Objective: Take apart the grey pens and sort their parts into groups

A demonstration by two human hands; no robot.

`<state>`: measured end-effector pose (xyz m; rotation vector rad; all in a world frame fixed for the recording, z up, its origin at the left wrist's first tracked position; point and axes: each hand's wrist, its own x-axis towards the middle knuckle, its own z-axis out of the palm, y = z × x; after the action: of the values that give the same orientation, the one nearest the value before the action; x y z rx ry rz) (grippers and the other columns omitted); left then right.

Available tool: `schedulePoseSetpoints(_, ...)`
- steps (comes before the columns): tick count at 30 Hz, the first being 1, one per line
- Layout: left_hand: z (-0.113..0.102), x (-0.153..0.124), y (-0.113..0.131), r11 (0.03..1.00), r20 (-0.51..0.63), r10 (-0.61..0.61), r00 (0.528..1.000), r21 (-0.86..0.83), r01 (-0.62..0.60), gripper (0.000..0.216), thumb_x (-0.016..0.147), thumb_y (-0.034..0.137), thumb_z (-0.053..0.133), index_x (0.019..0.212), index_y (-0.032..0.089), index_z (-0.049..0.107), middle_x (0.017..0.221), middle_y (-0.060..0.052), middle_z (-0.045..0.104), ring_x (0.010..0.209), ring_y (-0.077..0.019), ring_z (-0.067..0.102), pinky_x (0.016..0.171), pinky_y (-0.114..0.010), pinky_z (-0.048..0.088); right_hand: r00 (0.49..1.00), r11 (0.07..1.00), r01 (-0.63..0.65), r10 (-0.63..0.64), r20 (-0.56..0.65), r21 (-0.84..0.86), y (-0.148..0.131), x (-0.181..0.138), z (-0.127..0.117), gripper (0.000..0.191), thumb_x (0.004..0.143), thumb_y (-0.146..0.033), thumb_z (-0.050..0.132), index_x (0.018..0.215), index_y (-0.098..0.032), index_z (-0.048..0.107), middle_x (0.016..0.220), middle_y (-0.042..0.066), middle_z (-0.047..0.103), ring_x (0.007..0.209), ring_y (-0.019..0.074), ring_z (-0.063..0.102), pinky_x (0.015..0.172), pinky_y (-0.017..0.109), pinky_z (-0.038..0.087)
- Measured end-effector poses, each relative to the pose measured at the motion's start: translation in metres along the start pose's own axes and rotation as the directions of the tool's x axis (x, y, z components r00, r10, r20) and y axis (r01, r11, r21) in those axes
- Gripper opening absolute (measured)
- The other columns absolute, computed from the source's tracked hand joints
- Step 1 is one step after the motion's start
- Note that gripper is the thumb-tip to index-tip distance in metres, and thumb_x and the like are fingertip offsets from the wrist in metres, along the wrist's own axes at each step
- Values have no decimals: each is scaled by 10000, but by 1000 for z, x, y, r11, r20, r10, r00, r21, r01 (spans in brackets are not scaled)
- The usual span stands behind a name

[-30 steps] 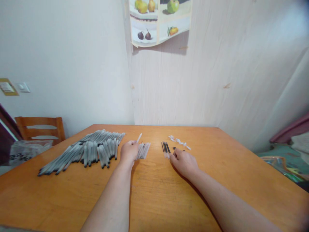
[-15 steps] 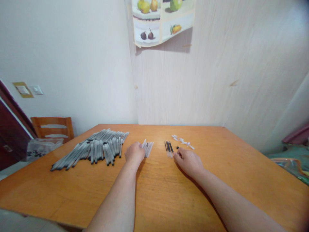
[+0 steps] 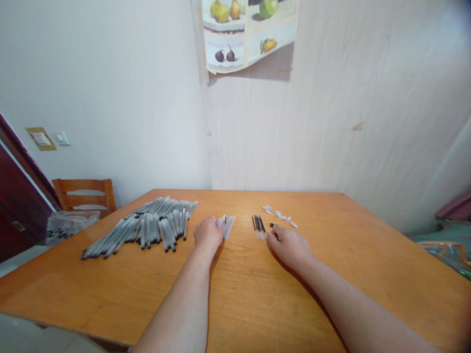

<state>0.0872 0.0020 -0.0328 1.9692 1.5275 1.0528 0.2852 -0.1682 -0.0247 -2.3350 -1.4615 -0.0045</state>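
My left hand (image 3: pixel 208 233) rests on the table with its fingers curled, right against the left side of a small row of clear pen barrels (image 3: pixel 228 227). Whatever lies under those fingertips is hidden. Black pen refills (image 3: pixel 259 223) with pale lower ends lie side by side between my hands. The curled thumb and fingers of my right hand (image 3: pixel 289 243) are at the lower right end of these refills; anything pinched there cannot be made out. Just beyond that hand sits a small black cap (image 3: pixel 272 225). Small clear plastic pieces (image 3: pixel 279 216) are scattered behind it.
A large pile of capped, translucent pens (image 3: pixel 158 220) spreads over the left part of the wooden table (image 3: pixel 235 299). Behind the table's left edge stand a wooden chair (image 3: pixel 85 192) and a clear plastic bag (image 3: pixel 71 226). A wall (image 3: pixel 279 137) borders the far edge.
The view has shifted slightly, moving everything a little to the right in the picture. My left fingers have drawn back slightly from over the clear barrels. My right hand stays by the refills.
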Motion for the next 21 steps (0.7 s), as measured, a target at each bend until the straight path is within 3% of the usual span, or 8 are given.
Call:
schedulePoseSetpoints(17,-2,-3,5,991,8,34,999,127,-35,139,643,154,706,610,227,592,733,-90,679,883,-288,623,762,-324,396,1000,1000,5,-5,-10,3,1,0,1,347,939,-440,414,835,-198,640,777,67,678,696,172,565,560,279,236)
schedulePoseSetpoints(21,-3,-3,7,950,89,33,995,306,-59,33,717,198,645,744,215,645,866,-107,712,910,-272,625,748,-317,402,1000,1000,4,-4,-12,-4,1,1,1,353,939,-451,410,839,-199,636,775,64,677,681,169,563,548,279,222)
